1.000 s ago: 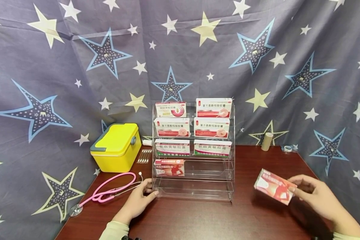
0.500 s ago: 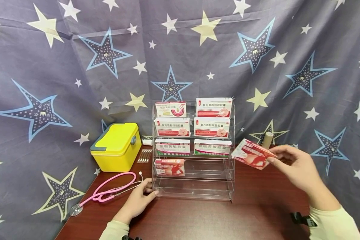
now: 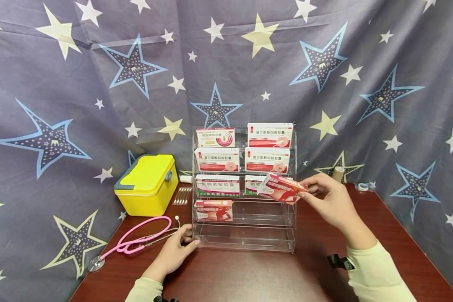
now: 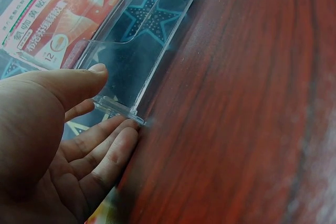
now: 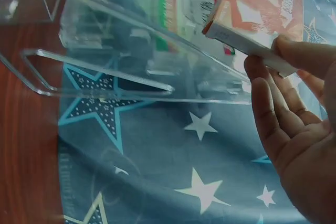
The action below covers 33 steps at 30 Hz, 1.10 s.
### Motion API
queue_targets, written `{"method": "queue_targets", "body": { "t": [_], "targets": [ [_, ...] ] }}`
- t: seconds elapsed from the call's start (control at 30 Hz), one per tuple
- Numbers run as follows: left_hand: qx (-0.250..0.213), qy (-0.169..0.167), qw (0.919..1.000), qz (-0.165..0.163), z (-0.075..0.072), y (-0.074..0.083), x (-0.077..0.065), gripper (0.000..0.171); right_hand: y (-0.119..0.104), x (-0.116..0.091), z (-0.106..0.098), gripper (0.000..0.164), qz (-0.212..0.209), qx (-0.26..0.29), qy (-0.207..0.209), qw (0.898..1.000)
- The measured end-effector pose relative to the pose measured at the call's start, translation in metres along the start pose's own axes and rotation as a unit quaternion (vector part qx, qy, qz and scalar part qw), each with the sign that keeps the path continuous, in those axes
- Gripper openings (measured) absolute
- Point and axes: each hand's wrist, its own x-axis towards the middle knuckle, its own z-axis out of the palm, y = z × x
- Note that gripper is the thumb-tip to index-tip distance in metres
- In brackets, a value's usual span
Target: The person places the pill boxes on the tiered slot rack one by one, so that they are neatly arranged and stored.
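Observation:
A clear tiered display rack [image 3: 245, 244] stands on the table, with medicine boxes on its upper tiers. My right hand [image 3: 334, 203] pinches a red and white medicine box [image 3: 280, 188] by its right end, thumb against fingers. This box is tilted and overlaps a white and green box [image 3: 251, 184] in the head view. The right wrist view shows the held box [image 5: 260, 11] beside the rack's side panel. My left hand [image 3: 175, 251] holds the rack's lower left corner between thumb and fingers. A similar red box [image 3: 213, 211] sits at the left of the fourth tier.
Left of the rack are a yellow case [image 3: 145, 186], a pink stethoscope [image 3: 136, 243] and several cotton swabs [image 3: 182, 196]. A beige roll [image 3: 337, 173] and a tape roll [image 3: 362, 187] stand at the back right. A starred curtain [image 3: 226, 63] hangs behind.
My right hand has carried the red medicine box leftward and up from the right side of the table to the front of the rack. My left hand stays at the rack's corner.

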Motion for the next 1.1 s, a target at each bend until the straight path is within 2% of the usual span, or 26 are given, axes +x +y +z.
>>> {"method": "queue_targets", "body": {
  "t": [0.2, 0.33, 0.57, 0.83, 1.1],
  "targets": [
    [0.0, -0.001, 1.0, 0.0, 0.0, -0.001, 0.0, 0.045, 0.012, -0.004, 0.02, 0.031, -0.018, -0.032, 0.003, 0.999],
    [0.001, 0.0, 1.0, 0.004, 0.0, -0.001, 0.001, 0.045, 0.01, -0.006, 0.028, 0.031, -0.018, -0.065, -0.004, 0.998],
    [0.001, -0.001, 1.0, 0.007, 0.0, -0.002, 0.002, 0.045, 0.009, -0.011, 0.037, 0.031, -0.013, -0.084, -0.029, 0.996],
    [0.001, -0.001, 1.0, 0.001, 0.0, -0.001, 0.001, 0.046, 0.009, -0.015, 0.046, 0.027, -0.016, -0.162, -0.054, 0.985],
    [0.003, 0.0, 1.0, 0.006, 0.0, 0.001, 0.0, 0.046, 0.01, -0.018, 0.049, 0.027, -0.013, -0.191, -0.074, 0.979]
  ]
}}
